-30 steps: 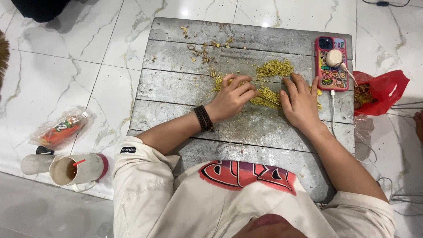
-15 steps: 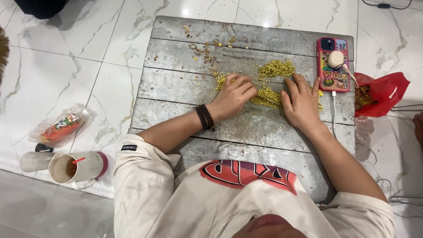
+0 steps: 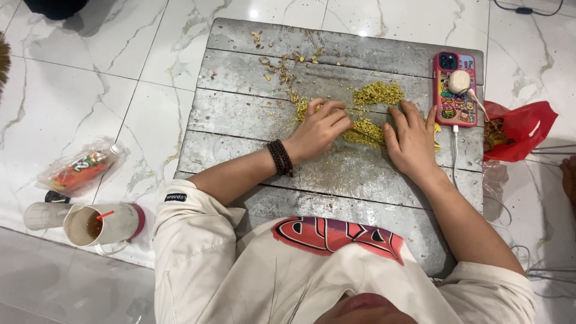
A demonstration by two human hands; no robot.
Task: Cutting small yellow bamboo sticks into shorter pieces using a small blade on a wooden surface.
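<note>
A grey wooden board (image 3: pixel 252 120) lies on the marble floor with a heap of small yellow-green bits (image 3: pixel 377 93) spread over its middle. My left hand (image 3: pixel 321 129), with a dark beaded bracelet at the wrist, rests on the board with its fingers curled over the left edge of the heap; whether it holds any bits is hidden. My right hand (image 3: pixel 413 143) lies flat, fingers apart, on the heap's right edge. Loose brownish husks (image 3: pixel 282 66) are scattered toward the board's far left.
A phone in a pink case (image 3: pixel 454 102) with a small white object on it lies at the board's right edge, cable attached. A red plastic bag (image 3: pixel 519 129) sits right of it. On the floor left: a cup with a drink (image 3: pixel 99 225) and a clear wrapper (image 3: pixel 81 168).
Both hands have stayed on the heap with only small finger movements. The view has shifted slightly.
</note>
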